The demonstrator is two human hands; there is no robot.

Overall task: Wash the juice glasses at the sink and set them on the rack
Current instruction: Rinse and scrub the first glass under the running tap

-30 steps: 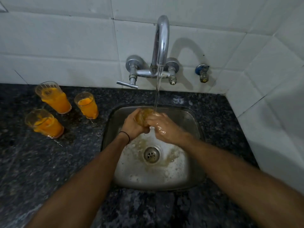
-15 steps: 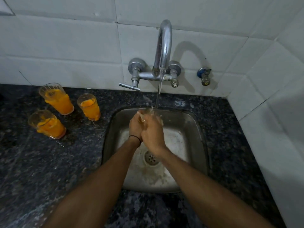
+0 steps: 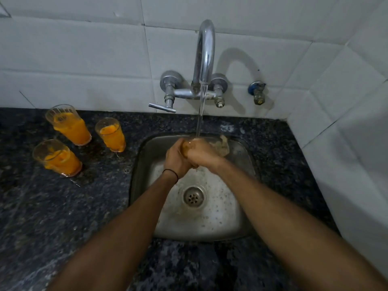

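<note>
The dark table (image 3: 63, 217) is carrying the sink (image 3: 241, 227) at centre frame. Above it, under running water, the left hand (image 3: 175, 158) and right hand (image 3: 201, 153) are both curling their grip around one glass (image 3: 220, 143). Three juice glasses (image 3: 72, 131) are standing at left.

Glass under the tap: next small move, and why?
Probably turn the glass a little under the stream and go on rubbing. Both the left hand and the right hand grip it over the sink, water is running onto it, and it looks cloudy with brownish residue. No rack shows in view.
</note>
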